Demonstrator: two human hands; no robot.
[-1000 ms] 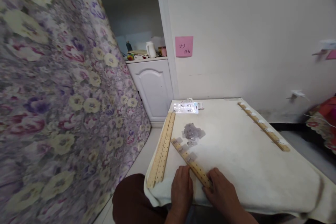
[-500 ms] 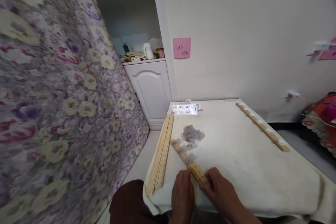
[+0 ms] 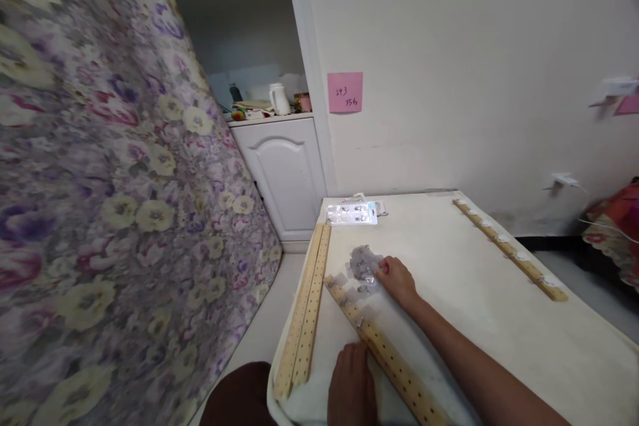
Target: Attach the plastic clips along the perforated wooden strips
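A perforated wooden strip (image 3: 387,354) lies slantwise on the cloth-covered table, with several clear plastic hooks along its far part. My left hand (image 3: 352,383) is at the strip's left edge, its fingers together and curled against the wood; the thumb is hidden. Farther forward, my right hand (image 3: 397,279) is closed in a pinch at the right side of a pile of clear plastic hooks (image 3: 363,261). Its fingertips are on one clear piece at the pile's edge. A loose clear hook (image 3: 365,289) lies between the pile and the strip.
Two more perforated strips (image 3: 305,319) lie side by side along the table's left edge. A strip with white round pieces (image 3: 509,249) lies on the right. Packaged hooks (image 3: 352,213) are at the back. A floral curtain (image 3: 124,213) hangs at left, beside a white cabinet (image 3: 279,173).
My right hand has left the near end of the strip and reached forward to the hook pile. The left hand stays by the strip, whose near end now shows.
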